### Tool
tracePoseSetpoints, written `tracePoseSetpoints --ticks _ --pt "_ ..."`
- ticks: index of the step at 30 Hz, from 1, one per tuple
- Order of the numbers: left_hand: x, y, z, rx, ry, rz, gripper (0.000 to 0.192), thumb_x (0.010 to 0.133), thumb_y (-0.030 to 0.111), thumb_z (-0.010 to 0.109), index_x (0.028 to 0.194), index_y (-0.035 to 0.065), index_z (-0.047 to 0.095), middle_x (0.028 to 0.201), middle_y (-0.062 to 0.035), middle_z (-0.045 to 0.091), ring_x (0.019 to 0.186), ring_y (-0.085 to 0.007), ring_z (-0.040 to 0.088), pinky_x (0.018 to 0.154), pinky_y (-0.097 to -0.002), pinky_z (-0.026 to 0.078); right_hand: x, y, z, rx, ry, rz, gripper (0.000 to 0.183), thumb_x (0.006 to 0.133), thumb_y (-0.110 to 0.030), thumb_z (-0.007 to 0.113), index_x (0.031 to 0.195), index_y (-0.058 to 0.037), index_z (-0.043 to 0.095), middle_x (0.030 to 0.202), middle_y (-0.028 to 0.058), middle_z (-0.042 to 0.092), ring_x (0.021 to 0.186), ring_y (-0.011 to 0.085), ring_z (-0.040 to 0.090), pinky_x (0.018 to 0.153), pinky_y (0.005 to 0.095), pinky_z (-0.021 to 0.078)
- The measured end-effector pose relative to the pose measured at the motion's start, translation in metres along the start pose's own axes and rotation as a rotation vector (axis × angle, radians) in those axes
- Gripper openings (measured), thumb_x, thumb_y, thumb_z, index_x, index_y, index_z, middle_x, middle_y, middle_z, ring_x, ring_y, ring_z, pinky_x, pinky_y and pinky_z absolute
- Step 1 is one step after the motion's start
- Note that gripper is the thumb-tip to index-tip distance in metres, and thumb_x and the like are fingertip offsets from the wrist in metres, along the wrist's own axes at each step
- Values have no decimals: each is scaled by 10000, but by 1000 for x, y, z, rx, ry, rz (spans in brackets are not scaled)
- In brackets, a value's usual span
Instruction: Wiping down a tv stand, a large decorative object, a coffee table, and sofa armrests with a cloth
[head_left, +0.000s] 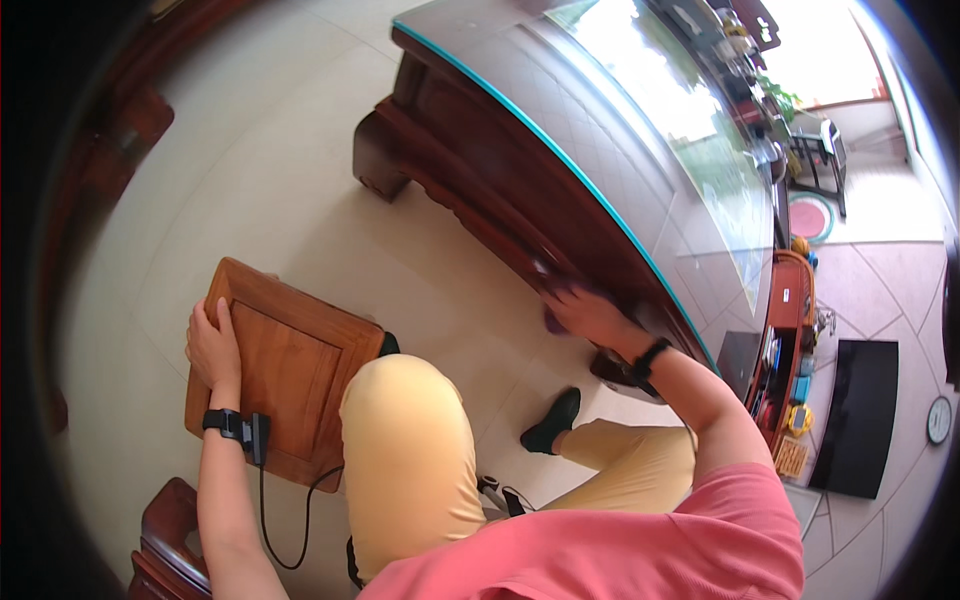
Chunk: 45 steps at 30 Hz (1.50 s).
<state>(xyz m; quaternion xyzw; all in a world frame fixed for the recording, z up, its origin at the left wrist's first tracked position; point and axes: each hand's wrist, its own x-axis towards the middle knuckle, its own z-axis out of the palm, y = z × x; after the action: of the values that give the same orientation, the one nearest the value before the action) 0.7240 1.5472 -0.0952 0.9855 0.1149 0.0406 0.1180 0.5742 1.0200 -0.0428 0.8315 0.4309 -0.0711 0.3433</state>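
My left hand (213, 341) grips the far-left edge of a small wooden stool (289, 367), its fingers laid over the rim. The stool has a square, framed seat panel; its legs are mostly hidden beneath it. A dark purple cloth (556, 321) is bunched under my right hand (589, 315), pressed against the carved side apron (487, 191) of a dark-red wooden table. Part of the cloth is hidden by the fingers. Above that apron lies the glass top (600, 150) of the table, reflecting bright windows.
A black cable (306, 517) runs from a device on my left wrist past the stool. Dark wooden furniture (176, 540) stands at lower left. Behind the table are a reddish cabinet (786, 300), a black television screen (855, 416) and a wall clock (939, 420).
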Motion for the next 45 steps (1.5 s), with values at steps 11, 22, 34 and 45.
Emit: tracePoseSetpoints --ticks 11,22,34,45 --pt "-4 15 -3 -54 22 -10 403 897 393 431 1113 61 505 1091 -113 571 1010 -286 515 866 -406 375 249 131 -43 213 418 435 298 707 -98 548 1002 -77 584 1297 116 393 1114 266 424 895 339 388" --pt "-12 16 -12 -61 -32 -28 408 914 372 417 1141 40 486 1088 -113 556 1012 -282 500 889 -393 356 -14 37 -51 293 114 358 289 741 -156 492 998 -87 604 1281 87 443 1098 257 460 893 362 398" --pt "1 11 2 -47 10 32 413 895 396 435 1113 54 508 1085 -113 573 1011 -293 514 843 -418 386 256 166 -95 -246 486 602 319 746 -162 511 1021 -47 625 1271 69 431 1154 234 382 939 318 313" --pt "34 -11 34 1 -7 99 498 901 472 369 1152 58 487 1111 -140 559 1031 -340 503 843 -448 393 -36 9 -54 -217 214 741 314 710 -156 526 994 -84 639 1305 24 418 1131 159 404 887 286 358"
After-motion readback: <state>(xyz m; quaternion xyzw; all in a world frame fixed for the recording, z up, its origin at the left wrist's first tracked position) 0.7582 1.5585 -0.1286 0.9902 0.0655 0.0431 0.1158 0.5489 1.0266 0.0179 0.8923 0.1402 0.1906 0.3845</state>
